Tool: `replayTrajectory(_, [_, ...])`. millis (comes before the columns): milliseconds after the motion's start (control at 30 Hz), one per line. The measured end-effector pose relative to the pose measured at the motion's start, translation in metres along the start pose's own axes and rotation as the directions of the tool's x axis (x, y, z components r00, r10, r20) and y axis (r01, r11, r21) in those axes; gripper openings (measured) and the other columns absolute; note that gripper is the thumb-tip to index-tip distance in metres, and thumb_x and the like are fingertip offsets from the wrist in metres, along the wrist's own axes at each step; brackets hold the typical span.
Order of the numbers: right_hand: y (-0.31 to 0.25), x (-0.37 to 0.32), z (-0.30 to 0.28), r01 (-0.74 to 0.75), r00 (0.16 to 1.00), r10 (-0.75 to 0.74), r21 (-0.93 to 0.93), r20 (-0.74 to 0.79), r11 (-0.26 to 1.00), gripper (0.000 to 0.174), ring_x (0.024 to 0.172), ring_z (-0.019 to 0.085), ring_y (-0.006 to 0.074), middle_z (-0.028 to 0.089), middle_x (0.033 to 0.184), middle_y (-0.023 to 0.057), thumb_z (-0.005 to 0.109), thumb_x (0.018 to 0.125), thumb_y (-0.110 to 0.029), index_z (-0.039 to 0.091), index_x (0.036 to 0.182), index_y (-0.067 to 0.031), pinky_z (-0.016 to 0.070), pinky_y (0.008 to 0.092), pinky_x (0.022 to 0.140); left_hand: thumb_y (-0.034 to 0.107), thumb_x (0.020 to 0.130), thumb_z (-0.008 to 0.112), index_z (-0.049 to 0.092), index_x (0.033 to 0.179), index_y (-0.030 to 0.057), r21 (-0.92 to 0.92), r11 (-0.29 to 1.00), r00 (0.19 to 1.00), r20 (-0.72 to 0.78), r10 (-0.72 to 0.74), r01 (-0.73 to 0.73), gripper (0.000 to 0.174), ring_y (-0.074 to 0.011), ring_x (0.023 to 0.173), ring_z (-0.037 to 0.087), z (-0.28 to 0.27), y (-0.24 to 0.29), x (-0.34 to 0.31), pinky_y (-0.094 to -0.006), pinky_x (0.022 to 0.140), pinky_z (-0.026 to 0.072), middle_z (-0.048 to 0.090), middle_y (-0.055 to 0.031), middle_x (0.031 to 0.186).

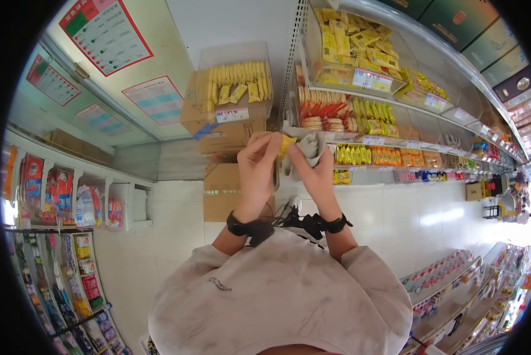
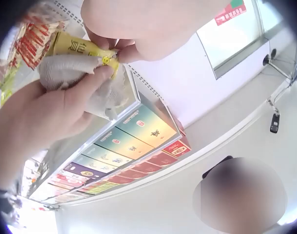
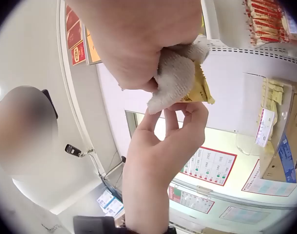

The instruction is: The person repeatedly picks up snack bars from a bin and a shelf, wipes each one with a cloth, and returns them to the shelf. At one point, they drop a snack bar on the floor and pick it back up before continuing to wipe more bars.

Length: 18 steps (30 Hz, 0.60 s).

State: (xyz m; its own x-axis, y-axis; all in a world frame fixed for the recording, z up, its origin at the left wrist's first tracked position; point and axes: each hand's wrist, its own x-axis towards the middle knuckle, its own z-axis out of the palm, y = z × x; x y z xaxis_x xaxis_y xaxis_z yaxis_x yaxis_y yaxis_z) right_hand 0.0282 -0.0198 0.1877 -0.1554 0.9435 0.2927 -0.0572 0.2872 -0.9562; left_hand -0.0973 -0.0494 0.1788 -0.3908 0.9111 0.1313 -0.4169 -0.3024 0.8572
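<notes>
Pale floor, stocked shelves; fingers grip packet, cloth.

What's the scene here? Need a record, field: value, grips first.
left grip: pinches one end of the yellow packet
right grip: holds gray fabric against the packet
packet state: partly covered by fabric; sealed or opened unclear
ahead: clear bin of yellow packs, cardboard boxes below
right, head view: shelves of packaged snacks
</notes>
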Motion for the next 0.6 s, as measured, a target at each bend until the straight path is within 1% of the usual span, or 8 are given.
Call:
replayTrajectory(33, [-0.011,0.008,-0.005,-0.070,0.998,0.070,0.083,0.005,0.994,0.018,0.078,0.055,0.0081,0.063,0.088,0.0048,0.071,0.093,-0.007,0.062,0.105,0.0019,0.0470,0.0262,0.070,0.004,0.096,0.067,0.072,0.109,-0.0059,0.181,0.979,0.994,-0.020,0.104,-0.098,0.017,-0.0083,0.090,0.058,0.009,0.000,0.002,-0.0224,0.078,0.0465,0.060,-0.0019,0.106])
replayTrajectory(67, [-0.018,0.016,-0.012,-0.136,0.991,0.136,0.162,0.012,0.977,0.016,0.076,0.054,0.0072,0.063,0.086,0.0037,0.070,0.094,-0.008,0.062,0.104,0.0019,0.0466,0.0257,0.069,0.003,0.096,0.068,0.072,0.110,-0.0062,0.353,0.916,0.978,-0.016,0.207,-0.189,0.017,-0.0081,0.088,0.058,0.021,-0.001,0.005,-0.0219,0.076,0.0470,0.060,-0.0022,0.106])
replayTrajectory(167, [-0.013,0.037,-0.038,0.108,0.993,-0.107,0.017,-0.044,0.994,0.013,0.073,0.053,0.0053,0.063,0.082,0.0007,0.068,0.097,-0.010,0.063,0.100,0.0012,0.0452,0.0246,0.065,0.002,0.094,0.070,0.072,0.110,-0.0062,0.622,0.685,0.907,0.105,0.408,-0.380,0.017,-0.0075,0.086,0.058,0.055,-0.003,0.012,-0.0205,0.069,0.0471,0.058,-0.0031,0.103])
replayTrajectory(267, [-0.024,0.058,-0.063,0.074,0.995,-0.063,0.141,-0.083,0.987,0.015,0.074,0.054,0.0053,0.063,0.081,0.0002,0.067,0.098,-0.013,0.063,0.098,0.0013,0.0446,0.0240,0.065,0.002,0.094,0.070,0.072,0.109,-0.0049,0.626,0.638,0.874,0.159,0.460,-0.449,0.017,-0.0073,0.085,0.058,0.091,-0.009,0.018,-0.0206,0.066,0.0471,0.057,-0.0036,0.100])
replayTrajectory(367, [-0.029,0.078,-0.082,0.000,0.984,0.063,0.355,-0.166,0.935,0.018,0.074,0.055,0.0083,0.064,0.082,0.0043,0.065,0.098,-0.014,0.062,0.101,0.0031,0.0458,0.0262,0.066,-0.003,0.087,0.073,0.075,0.104,-0.0027,0.599,0.608,0.828,0.180,0.531,-0.520,0.017,-0.0141,0.078,0.060,0.122,-0.019,0.028,-0.0253,0.067,0.0475,0.060,-0.0074,0.095])
replayTrajectory(467, [-0.015,0.086,-0.109,0.194,0.980,-0.195,0.047,0.028,0.980,0.023,0.076,0.057,0.0120,0.064,0.085,0.0092,0.063,0.099,-0.016,0.060,0.107,0.0048,0.0475,0.0294,0.068,-0.003,0.088,0.074,0.075,0.103,-0.0039,0.543,0.717,0.880,0.093,0.466,-0.437,0.015,-0.0099,0.075,0.057,0.138,-0.025,0.043,-0.0232,0.064,0.0444,0.060,-0.0048,0.094])
replayTrajectory(567, [-0.027,0.094,-0.124,0.251,0.955,-0.269,0.138,0.127,0.958,0.027,0.078,0.058,0.0146,0.064,0.088,0.0125,0.061,0.100,-0.018,0.058,0.114,0.0048,0.0479,0.0314,0.069,-0.002,0.090,0.073,0.074,0.103,-0.0048,0.515,0.740,0.881,0.064,0.470,-0.432,0.014,-0.0060,0.073,0.054,0.147,-0.026,0.059,-0.0208,0.061,0.0410,0.059,-0.0023,0.093])
replayTrajectory(600, [-0.025,0.096,-0.128,0.201,0.959,-0.224,0.138,0.173,0.970,0.027,0.078,0.057,0.0141,0.065,0.089,0.0122,0.060,0.100,-0.018,0.058,0.115,0.0045,0.0481,0.0313,0.069,-0.001,0.091,0.073,0.074,0.102,-0.0046,0.529,0.726,0.876,0.075,0.477,-0.440,0.012,-0.0048,0.071,0.052,0.152,-0.026,0.060,-0.0201,0.059,0.0394,0.058,-0.0016,0.092])
